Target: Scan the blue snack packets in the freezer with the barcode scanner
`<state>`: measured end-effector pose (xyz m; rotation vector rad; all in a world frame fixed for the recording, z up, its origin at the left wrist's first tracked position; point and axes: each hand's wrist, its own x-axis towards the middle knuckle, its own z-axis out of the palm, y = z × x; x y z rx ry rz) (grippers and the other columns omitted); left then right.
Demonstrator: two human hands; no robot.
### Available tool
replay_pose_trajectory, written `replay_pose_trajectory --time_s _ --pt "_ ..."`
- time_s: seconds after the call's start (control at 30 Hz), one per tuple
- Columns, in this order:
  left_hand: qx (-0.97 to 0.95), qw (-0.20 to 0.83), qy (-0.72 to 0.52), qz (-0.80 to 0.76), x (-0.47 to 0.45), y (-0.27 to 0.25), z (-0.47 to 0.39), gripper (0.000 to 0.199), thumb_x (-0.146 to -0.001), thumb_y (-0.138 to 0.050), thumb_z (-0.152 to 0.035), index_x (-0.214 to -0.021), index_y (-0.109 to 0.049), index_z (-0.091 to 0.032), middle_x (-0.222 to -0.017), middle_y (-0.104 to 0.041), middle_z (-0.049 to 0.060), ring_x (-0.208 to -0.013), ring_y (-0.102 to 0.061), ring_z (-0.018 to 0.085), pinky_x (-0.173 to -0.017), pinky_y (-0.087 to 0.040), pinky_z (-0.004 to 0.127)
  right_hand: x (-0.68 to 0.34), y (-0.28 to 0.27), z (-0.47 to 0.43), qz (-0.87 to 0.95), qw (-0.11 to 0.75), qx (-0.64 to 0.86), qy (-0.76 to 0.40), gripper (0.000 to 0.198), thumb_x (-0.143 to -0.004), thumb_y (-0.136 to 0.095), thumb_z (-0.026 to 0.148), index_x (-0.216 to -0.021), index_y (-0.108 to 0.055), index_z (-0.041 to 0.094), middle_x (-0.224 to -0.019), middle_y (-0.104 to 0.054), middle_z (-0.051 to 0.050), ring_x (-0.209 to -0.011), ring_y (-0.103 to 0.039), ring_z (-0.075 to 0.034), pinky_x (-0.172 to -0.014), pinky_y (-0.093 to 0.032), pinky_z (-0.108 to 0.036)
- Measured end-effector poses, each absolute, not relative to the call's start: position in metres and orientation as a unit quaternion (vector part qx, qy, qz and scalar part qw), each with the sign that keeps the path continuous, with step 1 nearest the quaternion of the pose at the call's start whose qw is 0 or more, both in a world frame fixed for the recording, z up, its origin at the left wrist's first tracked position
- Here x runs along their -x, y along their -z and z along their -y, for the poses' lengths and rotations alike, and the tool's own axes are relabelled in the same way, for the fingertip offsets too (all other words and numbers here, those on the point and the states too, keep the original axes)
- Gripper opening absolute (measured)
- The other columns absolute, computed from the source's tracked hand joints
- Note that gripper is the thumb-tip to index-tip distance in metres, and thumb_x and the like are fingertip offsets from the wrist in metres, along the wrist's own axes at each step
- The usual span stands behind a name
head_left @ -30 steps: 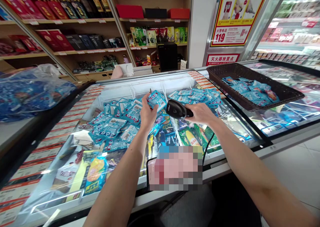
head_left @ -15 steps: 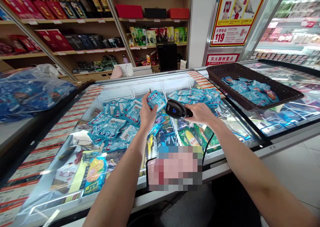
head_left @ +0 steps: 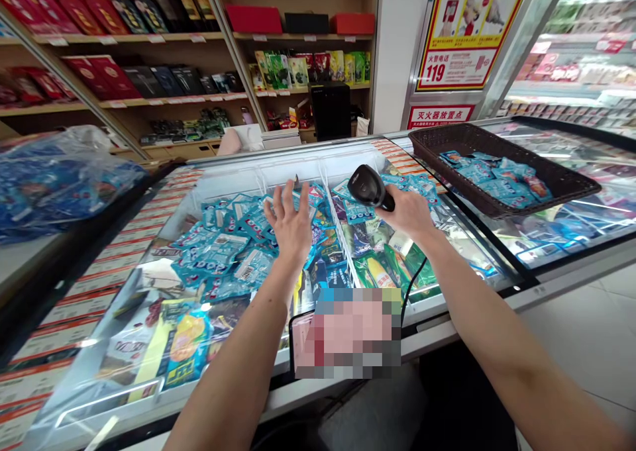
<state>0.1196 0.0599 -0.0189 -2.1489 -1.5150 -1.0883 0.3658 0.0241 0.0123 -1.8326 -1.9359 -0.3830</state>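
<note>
My left hand (head_left: 289,226) is open over the pile of blue packets (head_left: 223,251), its fingers spread and pointing away from me. Part of a packet shows behind the fingers, and I cannot tell whether they touch it. My right hand (head_left: 411,211) is wrapped around the handle of a black barcode scanner (head_left: 366,185). The scanner's head points left, above more blue packets on the right side of a white wire divider (head_left: 342,239). A black cable hangs down below the right hand.
A brown woven basket (head_left: 460,193) with blue packets stands on the freezer at right. At left lies a clear plastic bag (head_left: 59,183) of blue packets. A phone-like device (head_left: 298,351), mostly blurred out, sits at the freezer's front edge. Shelves of bottles and boxes stand behind.
My left hand has let go of the blue packet it held and spread its fingers. The scanner in my right hand has moved up and to the right.
</note>
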Motion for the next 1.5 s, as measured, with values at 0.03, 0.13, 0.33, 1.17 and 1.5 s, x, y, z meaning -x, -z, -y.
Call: replay_pose_trajectory --time_s 0.03,0.13,0.33,1.17,1.5 --pt "0.769 0.161 0.346 0.512 -0.119 0.019 -0.059 0.044 -0.084 -0.043 -0.013 -0.126 -0.046 -0.027 -0.139 -0.039 0.007 -0.132 -0.025 0.027 -0.109 -0.011 0.055 -0.367 -0.012 -0.025 0.688 0.228 0.674 0.144 0.036 -0.078 -0.049 0.046 -0.101 -0.058 0.02 -0.073 -0.066 -0.007 -0.068 -0.059 -0.023 -0.059 -0.032 -0.029" --pt "0.823 0.177 0.239 0.484 -0.112 0.021 -0.064 0.027 -0.086 -0.04 -0.014 -0.096 -0.063 -0.025 -0.106 -0.062 0.004 -0.113 -0.047 0.022 -0.109 -0.016 0.049 -0.369 -0.013 -0.026 0.658 0.241 0.696 0.153 0.036 -0.078 -0.05 0.046 -0.101 -0.057 0.02 -0.075 -0.066 -0.007 -0.07 -0.059 -0.025 -0.059 -0.032 -0.03" --pt "0.8 0.216 0.171 0.533 -0.101 0.022 -0.075 0.03 -0.085 -0.035 -0.011 -0.085 -0.063 -0.02 -0.089 -0.065 0.005 -0.094 -0.054 0.018 -0.105 -0.025 0.042 -0.37 -0.014 -0.027 0.631 0.245 0.722 0.144 0.04 -0.081 -0.046 0.05 -0.104 -0.056 0.019 -0.078 -0.066 -0.009 -0.076 -0.059 -0.028 -0.063 -0.034 -0.032" --pt "0.919 -0.039 0.171 0.352 -0.141 0.011 -0.052 0.045 -0.093 -0.024 -0.045 -0.106 -0.06 -0.022 -0.117 -0.06 0.005 -0.109 -0.053 0.019 -0.092 -0.04 0.035 -0.368 -0.011 -0.027 0.66 0.243 0.697 0.14 0.039 -0.078 -0.049 0.049 -0.1 -0.058 0.018 -0.071 -0.065 -0.008 -0.067 -0.058 -0.023 -0.059 -0.032 -0.03" --pt "0.904 0.057 0.158 0.392 -0.152 0.015 -0.048 0.048 -0.087 -0.032 -0.054 -0.126 -0.049 -0.031 -0.115 -0.054 0.008 -0.108 -0.047 0.024 -0.089 -0.038 0.038 -0.367 -0.01 -0.027 0.672 0.247 0.684 0.137 0.039 -0.078 -0.048 0.049 -0.1 -0.059 0.019 -0.069 -0.064 -0.007 -0.066 -0.057 -0.023 -0.058 -0.032 -0.03"
